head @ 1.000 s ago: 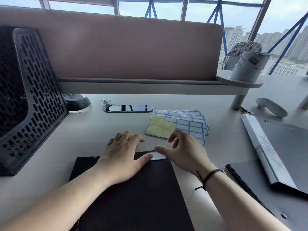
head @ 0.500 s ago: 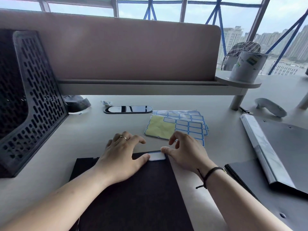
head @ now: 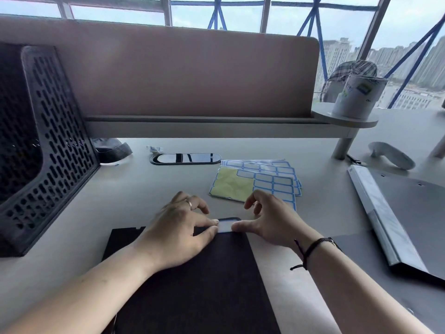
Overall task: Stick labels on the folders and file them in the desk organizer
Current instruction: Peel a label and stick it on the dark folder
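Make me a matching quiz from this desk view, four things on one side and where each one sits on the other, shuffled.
Things:
1. black perforated desk organizer
2. white paper cup
3. blue-bordered label sheets
4. grey open folder

Places:
A. on the small round shelf
B. far left of the desk
C. right side of the desk
D. just beyond the hands

Pairs: 1-B, 2-A, 3-D, 4-C
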Demonstrator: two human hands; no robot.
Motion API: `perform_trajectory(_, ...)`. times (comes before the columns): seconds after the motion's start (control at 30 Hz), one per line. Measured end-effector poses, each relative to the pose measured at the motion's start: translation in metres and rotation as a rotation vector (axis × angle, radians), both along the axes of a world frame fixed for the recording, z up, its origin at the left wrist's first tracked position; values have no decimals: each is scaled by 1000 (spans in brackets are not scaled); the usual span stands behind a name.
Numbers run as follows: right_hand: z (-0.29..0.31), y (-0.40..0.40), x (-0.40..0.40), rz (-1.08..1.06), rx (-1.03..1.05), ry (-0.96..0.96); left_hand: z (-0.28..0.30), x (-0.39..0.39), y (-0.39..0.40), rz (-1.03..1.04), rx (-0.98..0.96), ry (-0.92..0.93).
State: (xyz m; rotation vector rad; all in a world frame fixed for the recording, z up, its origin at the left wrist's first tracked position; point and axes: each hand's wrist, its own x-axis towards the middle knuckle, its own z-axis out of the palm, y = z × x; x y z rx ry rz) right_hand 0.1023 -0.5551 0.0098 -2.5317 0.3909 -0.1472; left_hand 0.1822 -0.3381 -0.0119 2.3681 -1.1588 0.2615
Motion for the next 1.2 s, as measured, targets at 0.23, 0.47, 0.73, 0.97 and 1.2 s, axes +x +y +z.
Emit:
perform_trajectory(0.23,-4,-5,4,-27,49,-21,4,-4,3,-101,25,-49)
perform_trajectory(0.47,-6,15,2,-68,-187,-35,6,-6,1,-158,55,-29)
perform_trajectory(0.73,-5,2,3,-77,-79,-52,2,-5,1,-73,-31,6)
perform_trajectory(0.97,-8,19,2,-82,-233,-57,-1,-1,1,-56,-15,-48)
perform_trajectory(1.2,-6,11,2,-94,-172,-52,-2,0,0,-36,37,-29)
